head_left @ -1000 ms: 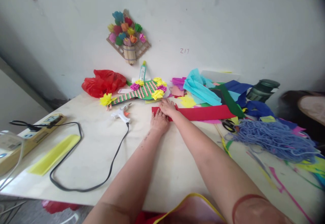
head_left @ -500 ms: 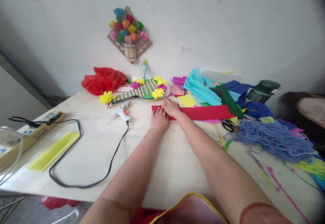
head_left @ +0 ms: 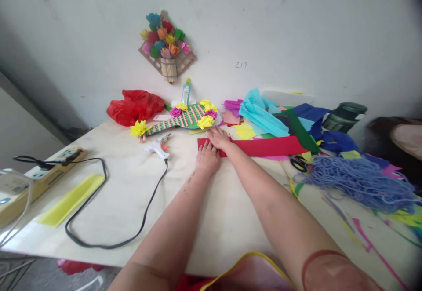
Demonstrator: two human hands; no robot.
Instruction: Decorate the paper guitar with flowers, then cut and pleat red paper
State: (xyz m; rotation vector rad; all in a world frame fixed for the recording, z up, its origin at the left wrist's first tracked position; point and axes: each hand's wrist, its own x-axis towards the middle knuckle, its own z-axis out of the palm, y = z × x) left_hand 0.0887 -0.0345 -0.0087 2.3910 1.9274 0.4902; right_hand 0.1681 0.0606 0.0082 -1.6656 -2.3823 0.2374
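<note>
Little has moved since a second ago: our left hand [head_left: 207,159] and right hand [head_left: 219,138] still press flat, fingers released, on the left end of the red paper strip [head_left: 263,146], which lies on the worktop [head_left: 125,194] right of the glue gun [head_left: 158,147].

Red strip [head_left: 263,146]: matt paper. Worktop [head_left: 132,194]: pale, smooth, faint sheen. Red bag [head_left: 135,105]: glossy crinkled plastic. Blue yarn [head_left: 356,181]: soft, fibrous.

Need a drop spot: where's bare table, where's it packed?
Free: inside the cord loop, and between cord and left hand. Crowded: right side with paper, yarn, scissors; back edge by glue gun.
</note>
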